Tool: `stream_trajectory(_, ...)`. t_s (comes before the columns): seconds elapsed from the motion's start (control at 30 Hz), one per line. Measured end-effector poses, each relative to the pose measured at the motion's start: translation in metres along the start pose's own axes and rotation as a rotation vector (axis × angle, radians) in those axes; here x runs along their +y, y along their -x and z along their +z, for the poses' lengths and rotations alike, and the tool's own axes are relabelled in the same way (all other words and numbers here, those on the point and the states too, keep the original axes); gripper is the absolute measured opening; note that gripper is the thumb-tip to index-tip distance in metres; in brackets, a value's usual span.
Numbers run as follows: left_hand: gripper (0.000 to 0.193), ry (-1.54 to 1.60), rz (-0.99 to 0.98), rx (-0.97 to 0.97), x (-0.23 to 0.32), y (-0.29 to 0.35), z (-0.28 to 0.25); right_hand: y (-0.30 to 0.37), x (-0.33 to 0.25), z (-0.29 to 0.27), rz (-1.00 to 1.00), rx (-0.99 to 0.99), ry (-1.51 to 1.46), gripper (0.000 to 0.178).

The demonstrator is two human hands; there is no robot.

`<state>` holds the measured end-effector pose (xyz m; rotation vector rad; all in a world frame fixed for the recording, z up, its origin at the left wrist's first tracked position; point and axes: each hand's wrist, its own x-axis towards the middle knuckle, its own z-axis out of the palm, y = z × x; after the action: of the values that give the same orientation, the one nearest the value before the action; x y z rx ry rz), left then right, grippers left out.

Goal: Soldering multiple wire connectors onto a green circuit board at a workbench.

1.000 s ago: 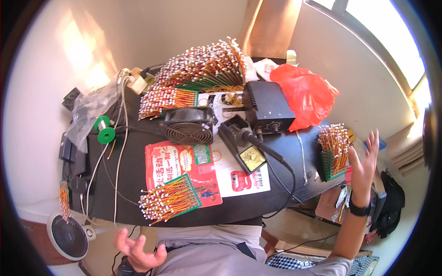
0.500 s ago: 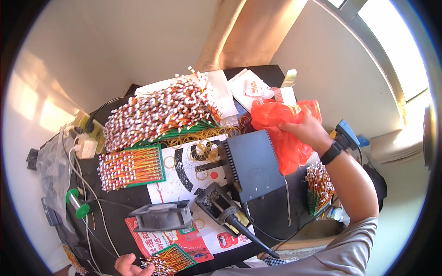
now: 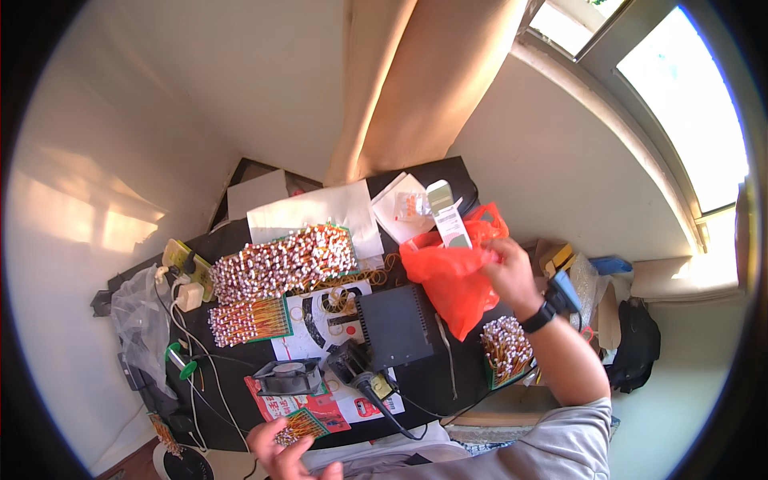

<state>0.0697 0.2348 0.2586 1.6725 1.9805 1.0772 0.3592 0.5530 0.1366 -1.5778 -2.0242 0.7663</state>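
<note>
My right hand [image 3: 514,280] pinches the edge of a crinkled red plastic bag [image 3: 448,280] beside the dark grey box [image 3: 394,326]. A slim white-and-green carton [image 3: 450,218] stands behind the bag's rim. Low in the picture, my left hand [image 3: 292,454] has its fingers spread and holds nothing. Just past its fingertips lies a small green circuit board with wires [image 3: 301,426], partly hidden by them. A soldering iron [image 3: 376,404] rests in its black stand [image 3: 349,364], and a square black fan [image 3: 286,378] sits left of it.
Densely wired boards [image 3: 284,260] are piled at the back left, with another wired board [image 3: 252,320] in front. More stand in a bundle [image 3: 506,350] at the right. Rubber bands [image 3: 340,300], a green solder spool [image 3: 181,362], white cables and a clear plastic bag [image 3: 140,316] lie around.
The whole view has shifted, showing more wall and window. My right hand still grips the red bag, whose shape has changed. The left hand shows more fully, its fingers now reaching over the small board.
</note>
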Motion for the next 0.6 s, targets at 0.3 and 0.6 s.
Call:
stream_trajectory(0.3,0.054,0.556,-0.505,-0.143,0.009,-0.112,0.165,0.073,-0.043,-0.038,-0.432,0.002,-0.068,0.023)
stream_trajectory(0.6,0.062,0.111,-0.366,-0.129,-0.023,-0.243,0.278,0.044,0.0,-0.039,0.033,0.183,-0.449,0.021)
